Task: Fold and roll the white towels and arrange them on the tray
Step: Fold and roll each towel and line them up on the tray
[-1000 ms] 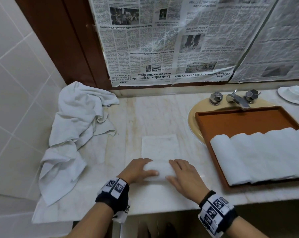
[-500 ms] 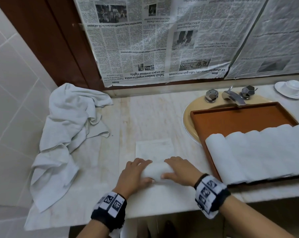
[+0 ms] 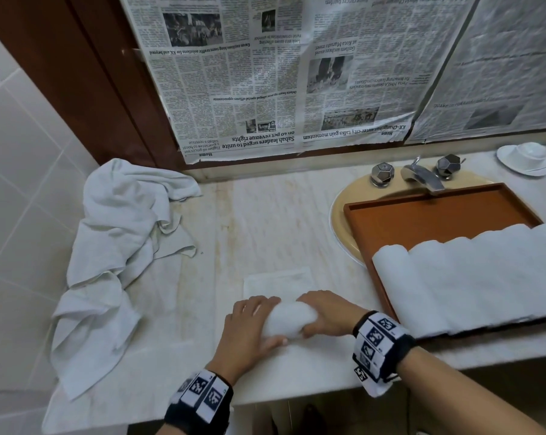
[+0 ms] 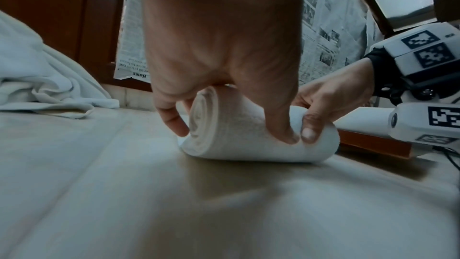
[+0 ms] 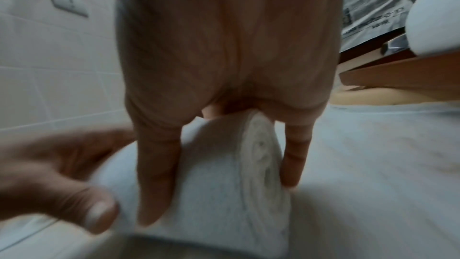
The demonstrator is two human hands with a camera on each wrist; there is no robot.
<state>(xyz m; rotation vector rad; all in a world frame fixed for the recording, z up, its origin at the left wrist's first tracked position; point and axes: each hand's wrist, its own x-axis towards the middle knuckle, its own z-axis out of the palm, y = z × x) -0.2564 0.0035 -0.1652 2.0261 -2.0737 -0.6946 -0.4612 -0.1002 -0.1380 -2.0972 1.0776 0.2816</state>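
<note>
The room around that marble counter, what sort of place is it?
Most likely a bathroom, perhaps a hotel's: a beige oval sink basin set into the counter, a chrome tap with faceted knobs, white tiled wall, and rolled white towels lined on a brown wooden tray.

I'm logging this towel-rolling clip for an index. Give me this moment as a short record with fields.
setting: marble counter beside a sink
left hand: grips the roll's left end
right hand: grips the roll's right end
towel in work: partly rolled, a flat part still lies ahead of it
tray: brown, over the sink, holds a row of rolled towels
unfolded towels: crumpled heap at the counter's left
other: tap, white cup on saucer
</note>
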